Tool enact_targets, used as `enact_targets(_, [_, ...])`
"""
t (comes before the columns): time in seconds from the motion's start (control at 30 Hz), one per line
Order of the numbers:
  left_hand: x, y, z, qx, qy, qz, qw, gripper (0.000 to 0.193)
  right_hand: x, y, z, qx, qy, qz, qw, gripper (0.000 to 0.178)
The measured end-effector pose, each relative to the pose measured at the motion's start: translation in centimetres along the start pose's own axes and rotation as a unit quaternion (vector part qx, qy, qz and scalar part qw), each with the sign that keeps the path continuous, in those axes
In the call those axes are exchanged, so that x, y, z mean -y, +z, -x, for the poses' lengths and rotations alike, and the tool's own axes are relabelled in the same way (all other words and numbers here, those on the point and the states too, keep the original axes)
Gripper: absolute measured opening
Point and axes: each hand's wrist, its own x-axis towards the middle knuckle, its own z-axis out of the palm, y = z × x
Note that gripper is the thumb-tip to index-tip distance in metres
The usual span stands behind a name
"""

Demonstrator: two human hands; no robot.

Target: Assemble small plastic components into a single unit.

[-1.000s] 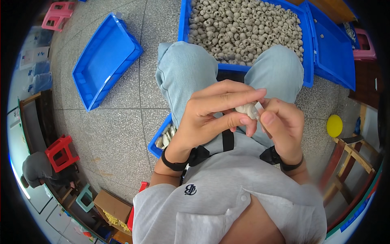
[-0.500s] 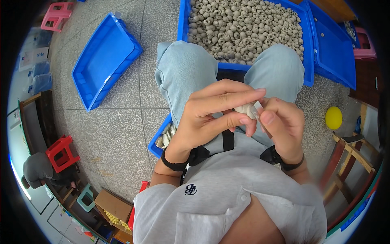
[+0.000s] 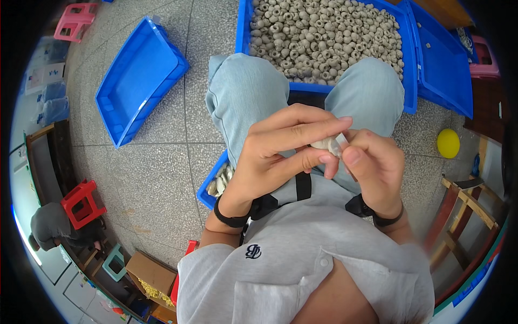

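My left hand (image 3: 278, 144) pinches a small pale, rounded clay-like piece (image 3: 324, 143) between fingers and thumb, above my lap. Most of the piece is hidden by those fingers. My right hand (image 3: 382, 168) is closed round a thin, flat, shiny blade-like strip (image 3: 342, 140), with its thumb pressing along it. The strip's edge lies against the right end of the pale piece. Beyond my knees, a large blue crate (image 3: 244, 38) is filled with many grey, rounded, hollow pieces (image 3: 324, 43). Beside my left thigh, a small blue bin (image 3: 204, 196) contains pale, elongated pieces (image 3: 220, 181).
A blue tray (image 3: 137, 81) lies tilted on the speckled floor at left, and another blue tray (image 3: 442, 67) adjoins the crate. A yellow ball (image 3: 448, 143) and wooden frame (image 3: 469, 208) are at right. A person (image 3: 51, 227) is near a red stool (image 3: 83, 204) at far left.
The strip in my right hand has tilted and shifted slightly upward against the pale piece. My left hand has barely moved. The yellow ball has moved farther away and slightly right.
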Motion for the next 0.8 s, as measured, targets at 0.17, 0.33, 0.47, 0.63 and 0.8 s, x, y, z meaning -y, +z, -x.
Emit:
enact_targets(0.17, [-0.12, 0.00, -0.01, 0.001, -0.010, 0.004, 1.000, 0.032, 0.07, 0.01, -0.02, -0.003, -0.002, 0.006, 1.000, 0.016])
enact_targets(0.33, [-0.13, 0.04, 0.04, -0.003, -0.009, 0.004, 1.000, 0.032, 0.07, -0.01, -0.04, -0.001, -0.006, 0.012, 1.000, 0.015])
enact_targets(0.47, [-0.05, -0.01, 0.03, -0.003, 0.002, -0.019, 1.000, 0.031, 0.01, 0.06, -0.05, -0.005, -0.009, 0.022, 1.000, 0.015])
enact_targets(0.63, [0.13, -0.08, -0.04, -0.002, 0.009, -0.044, 0.999, 0.030, -0.01, -0.09, -0.19, 0.007, 0.000, 0.035, 0.999, 0.016])
enact_targets(0.8, [0.20, -0.13, -0.06, -0.003, -0.020, 0.000, 1.000, 0.029, 0.10, -0.19, -0.27, 0.024, 0.017, 0.023, 0.999, 0.018])
